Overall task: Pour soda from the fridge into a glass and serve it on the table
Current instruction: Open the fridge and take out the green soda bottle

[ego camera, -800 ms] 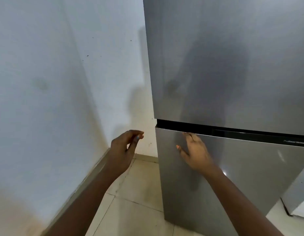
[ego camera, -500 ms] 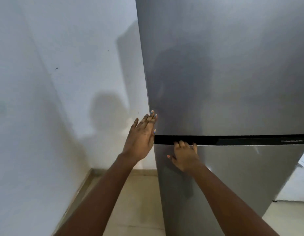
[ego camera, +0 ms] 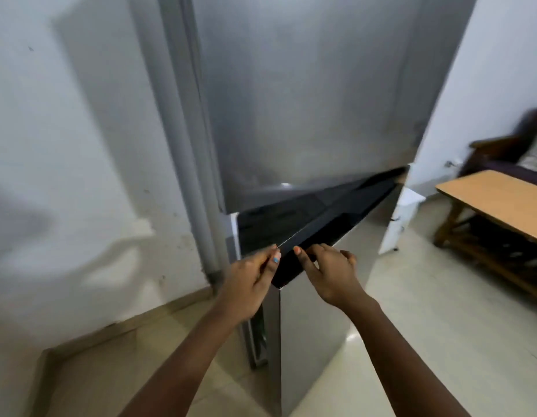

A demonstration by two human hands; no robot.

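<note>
The left hand (ego camera: 249,278) and right hand (ego camera: 327,272) both clasp the top edge of the lower fridge door (ego camera: 309,335), which stands ajar. No soda or glass shows. At far right waits the bare table (ego camera: 499,200). Fetching, pouring and serving all remain.

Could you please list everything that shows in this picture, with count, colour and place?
Fridge: one, grey steel, centre, against the wall.
Lower fridge door: one, grey with a black top edge, swung partly open toward the camera.
Pipe: one, grey, upright, left of the fridge.
Wooden table: one, light brown top, far right.
Sofa: one, dark, behind the table, cushion on it.
Floor: cream tiles.
Left hand: one, gripping the door's top corner.
Right hand: one, fingers curled on the door's top edge.
</note>
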